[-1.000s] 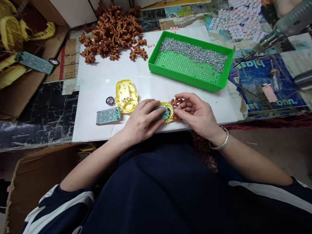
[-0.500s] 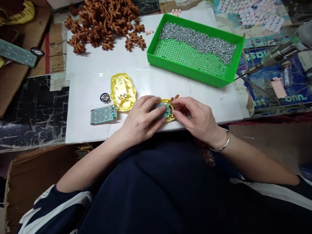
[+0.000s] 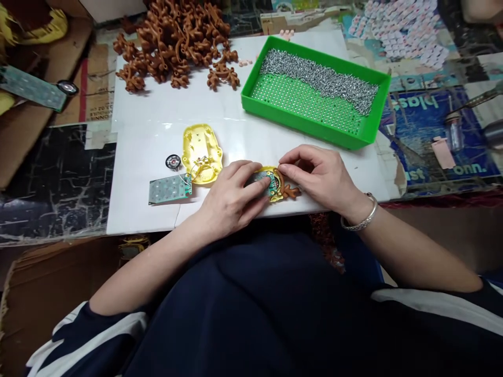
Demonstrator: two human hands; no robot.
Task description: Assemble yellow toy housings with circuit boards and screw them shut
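My left hand (image 3: 238, 196) lies over a small yellow plastic shell (image 3: 277, 198) at the front edge of the white board, its fingers wrapped round it. A green circuit board (image 3: 272, 180) sits in that shell under my index finger. My right hand (image 3: 314, 173) pinches the upper end of a brown antler-shaped piece (image 3: 291, 191) at the shell's right end. The antler's lower branch sticks out to the right. Left of my hands lies another yellow shell half (image 3: 200, 144), hollow side up, wired to a loose circuit board (image 3: 168, 189); a small round speaker (image 3: 173, 162) is beside it.
Brown antler pieces (image 3: 181, 36) are heaped at the back left. A green tray (image 3: 306, 123) of small metal screws (image 3: 318, 73) stands at the back right. Further right are pale small parts (image 3: 404, 31) and an electric screwdriver (image 3: 481, 97). Cardboard (image 3: 66, 84) is at far left.
The brown antler piece has come into clearer view, with its branch now pointing right. My right hand's fingertips have shifted to its upper end. The left hand still holds the shell; the view has shifted slightly.
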